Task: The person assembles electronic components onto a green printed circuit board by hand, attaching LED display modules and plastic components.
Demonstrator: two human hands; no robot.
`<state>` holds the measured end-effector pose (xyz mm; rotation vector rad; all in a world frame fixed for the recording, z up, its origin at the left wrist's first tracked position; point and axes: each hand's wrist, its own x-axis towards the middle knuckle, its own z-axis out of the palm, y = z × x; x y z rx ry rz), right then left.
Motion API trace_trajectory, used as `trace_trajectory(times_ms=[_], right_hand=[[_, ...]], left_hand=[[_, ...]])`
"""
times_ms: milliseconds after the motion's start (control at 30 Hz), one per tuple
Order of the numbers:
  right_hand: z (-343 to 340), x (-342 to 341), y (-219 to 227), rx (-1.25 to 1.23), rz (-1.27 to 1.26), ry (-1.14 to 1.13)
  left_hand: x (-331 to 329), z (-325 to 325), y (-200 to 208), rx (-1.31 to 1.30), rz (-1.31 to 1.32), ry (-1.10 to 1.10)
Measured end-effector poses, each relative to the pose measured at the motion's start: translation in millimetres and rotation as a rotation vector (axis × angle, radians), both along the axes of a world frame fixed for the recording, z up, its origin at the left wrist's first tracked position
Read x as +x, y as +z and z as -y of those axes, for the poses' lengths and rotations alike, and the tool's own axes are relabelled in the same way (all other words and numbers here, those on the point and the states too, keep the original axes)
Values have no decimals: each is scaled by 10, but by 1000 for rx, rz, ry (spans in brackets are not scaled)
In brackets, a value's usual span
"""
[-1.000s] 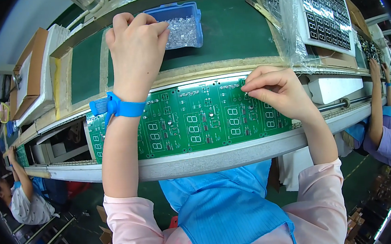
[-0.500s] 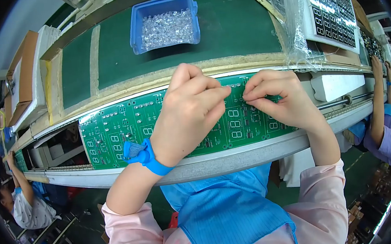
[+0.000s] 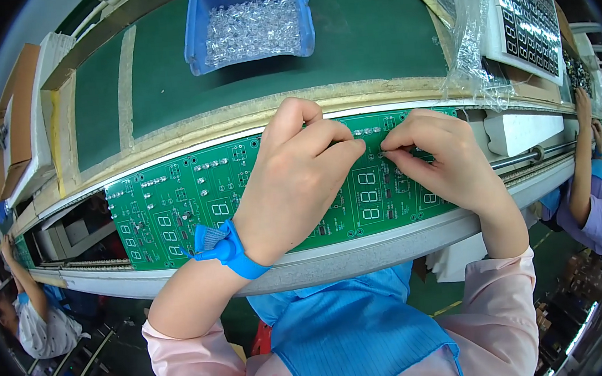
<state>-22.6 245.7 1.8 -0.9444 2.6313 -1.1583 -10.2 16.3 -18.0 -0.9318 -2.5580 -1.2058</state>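
Note:
A long green circuit board (image 3: 154, 233) lies in the metal rail before me, printed with white digit outlines and small parts. Short rows of clear components (image 3: 212, 165) stand along its far part. Over the board's middle, my left hand (image 3: 300, 177) is closed, finger and thumb together; a blue strap (image 3: 229, 250) circles its wrist. My right hand (image 3: 441, 154) pinches thumb and forefinger just right of the left fingertips, close above the board. Whatever either hand holds is too small or hidden to make out. Beyond sits a blue bin (image 3: 191, 36) of small clear components.
The rail's metal edge (image 3: 364, 255) runs between me and the board. At back right are clear plastic wrap (image 3: 470, 37) and a white tray of black digit displays (image 3: 526, 21). Cardboard and white foam boxes (image 3: 29, 111) stand left. Other people work at both sides.
The view has shifted slightly, so bin and board sit a little differently in the picture. Both hands stay close together over the same part of the board, fingers still closed.

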Motion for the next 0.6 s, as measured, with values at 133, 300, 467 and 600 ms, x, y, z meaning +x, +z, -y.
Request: trace_trajectory(times_ms=[133, 300, 467, 600], right_hand=[[15, 21, 11, 21, -21, -10], [19, 29, 16, 25, -29, -8], [18, 41, 9, 30, -21, -17], [13, 43, 2, 26, -21, -21]], left_hand=[[7, -3, 14, -23, -24, 1], [15, -21, 7, -5, -29, -7], [14, -42, 30, 84, 34, 10], [17, -48, 40, 105, 62, -1]])
